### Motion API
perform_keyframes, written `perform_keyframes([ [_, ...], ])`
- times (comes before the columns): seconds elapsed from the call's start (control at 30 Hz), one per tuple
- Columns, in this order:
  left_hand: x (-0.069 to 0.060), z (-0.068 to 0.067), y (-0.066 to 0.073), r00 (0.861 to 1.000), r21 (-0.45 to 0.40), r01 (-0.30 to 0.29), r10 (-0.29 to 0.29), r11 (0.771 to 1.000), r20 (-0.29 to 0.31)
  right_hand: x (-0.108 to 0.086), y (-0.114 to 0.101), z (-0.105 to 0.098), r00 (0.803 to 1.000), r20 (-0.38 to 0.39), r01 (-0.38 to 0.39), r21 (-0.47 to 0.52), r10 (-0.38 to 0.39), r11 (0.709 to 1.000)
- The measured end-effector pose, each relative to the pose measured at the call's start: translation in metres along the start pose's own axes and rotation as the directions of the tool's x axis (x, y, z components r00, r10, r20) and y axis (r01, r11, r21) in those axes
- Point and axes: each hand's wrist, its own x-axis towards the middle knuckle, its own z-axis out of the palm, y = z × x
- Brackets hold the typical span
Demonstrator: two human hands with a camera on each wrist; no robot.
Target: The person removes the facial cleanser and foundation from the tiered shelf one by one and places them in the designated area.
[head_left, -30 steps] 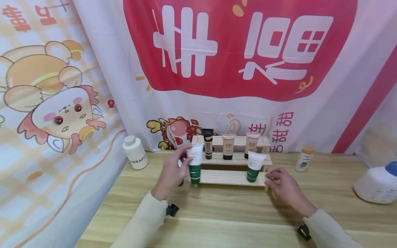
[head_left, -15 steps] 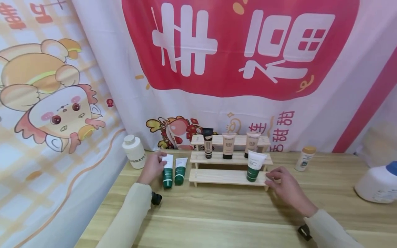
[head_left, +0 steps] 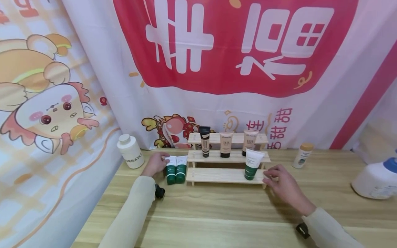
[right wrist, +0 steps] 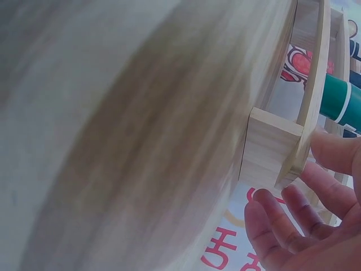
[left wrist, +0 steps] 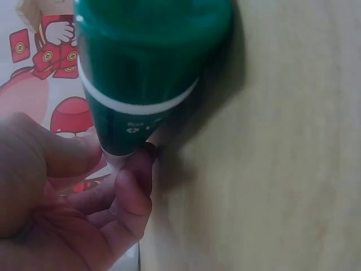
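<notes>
My left hand [head_left: 155, 164] pinches the white upper end of a green-and-white tube [head_left: 171, 174], which stands on the table left of the wooden shelf [head_left: 217, 175]. Right beside it is a matching tube [head_left: 181, 172]. In the left wrist view, thumb and fingers of the left hand [left wrist: 73, 197] close on the narrow white part of the tube [left wrist: 146, 62]. My right hand [head_left: 286, 188] holds the right end of the lowest tier, close to a third green-and-white tube [head_left: 253, 165]. The right wrist view has that hand [right wrist: 310, 220] with its thumb against the shelf end [right wrist: 273, 138].
On the middle tier stand a black tube [head_left: 205, 142] and two beige tubes [head_left: 226, 144]. A white bottle [head_left: 131, 151] is left of the left hand. A small bottle with a tan cap [head_left: 302, 156] and a large blue-capped bottle [head_left: 375, 182] stand to the right.
The left hand has carried its tube off the lowest tier's left end to the table, then rightward against the matching tube. The right hand stays at the shelf's end.
</notes>
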Motion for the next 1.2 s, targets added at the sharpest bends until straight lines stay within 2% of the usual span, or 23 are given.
perform_keyframes([
  [0.2, 0.001, 0.000, 0.004, 1.000, 0.043, 0.016, -0.016, 0.999, 0.013, 0.000, 0.000, 0.001, 1.000, -0.003, -0.003, -0.001, 0.003, 1.000],
  [0.37, -0.001, -0.002, 0.010, 0.998, 0.070, 0.051, -0.053, 0.996, 0.025, 0.001, -0.002, 0.000, 1.000, 0.007, -0.012, -0.005, 0.012, 1.000],
  [0.53, -0.002, -0.003, 0.017, 0.998, 0.121, 0.048, -0.054, 0.992, 0.042, 0.000, -0.003, 0.000, 1.000, 0.000, -0.004, 0.001, 0.004, 1.000],
  [0.6, -0.004, -0.004, 0.022, 0.999, 0.141, 0.024, -0.027, 0.990, 0.017, 0.000, -0.003, -0.001, 1.000, -0.002, 0.002, 0.007, -0.002, 1.000],
  [0.67, -0.008, -0.004, 0.030, 0.999, 0.156, -0.012, 0.019, 0.988, -0.043, -0.001, -0.004, -0.001, 1.000, -0.001, 0.006, 0.013, -0.006, 1.000],
  [0.7, -0.011, -0.005, 0.036, 0.994, 0.163, -0.046, 0.061, 0.986, -0.089, -0.001, -0.004, -0.002, 1.000, -0.002, 0.005, 0.013, -0.005, 1.000],
  [0.73, -0.015, -0.006, 0.043, 0.983, 0.172, -0.087, 0.112, 0.981, -0.142, -0.001, -0.004, -0.002, 1.000, -0.003, 0.005, 0.013, -0.005, 1.000],
  [0.77, -0.021, -0.006, 0.052, 0.968, 0.166, -0.127, 0.159, 0.978, -0.194, -0.001, -0.004, -0.002, 1.000, -0.003, 0.005, 0.012, -0.005, 1.000],
  [0.8, -0.028, -0.007, 0.062, 0.946, 0.165, -0.174, 0.211, 0.971, -0.246, -0.001, -0.004, -0.002, 1.000, -0.003, 0.004, 0.012, -0.004, 1.000],
  [0.87, -0.043, -0.008, 0.082, 0.886, 0.161, -0.294, 0.331, 0.942, -0.324, -0.002, -0.004, -0.003, 1.000, -0.004, 0.003, 0.012, -0.003, 1.000],
  [0.9, -0.051, -0.007, 0.092, 0.850, 0.157, -0.360, 0.393, 0.920, -0.351, -0.002, -0.004, -0.003, 1.000, -0.006, 0.000, 0.012, 0.000, 1.000],
  [0.97, -0.066, -0.005, 0.109, 0.776, 0.153, -0.484, 0.504, 0.861, -0.380, -0.002, -0.004, -0.002, 1.000, -0.009, 0.002, 0.016, -0.002, 1.000],
  [1.07, -0.084, 0.002, 0.128, 0.663, 0.165, -0.629, 0.635, 0.760, -0.396, -0.002, -0.003, -0.001, 1.000, -0.011, 0.009, 0.021, -0.009, 1.000],
  [1.13, -0.092, 0.008, 0.138, 0.599, 0.169, -0.698, 0.697, 0.696, -0.395, -0.001, -0.003, -0.001, 1.000, -0.010, 0.014, 0.024, -0.013, 1.000],
  [1.2, -0.098, 0.016, 0.148, 0.546, 0.173, -0.752, 0.748, 0.636, -0.377, -0.001, -0.003, -0.001, 1.000, -0.009, 0.013, 0.022, -0.012, 1.000],
])
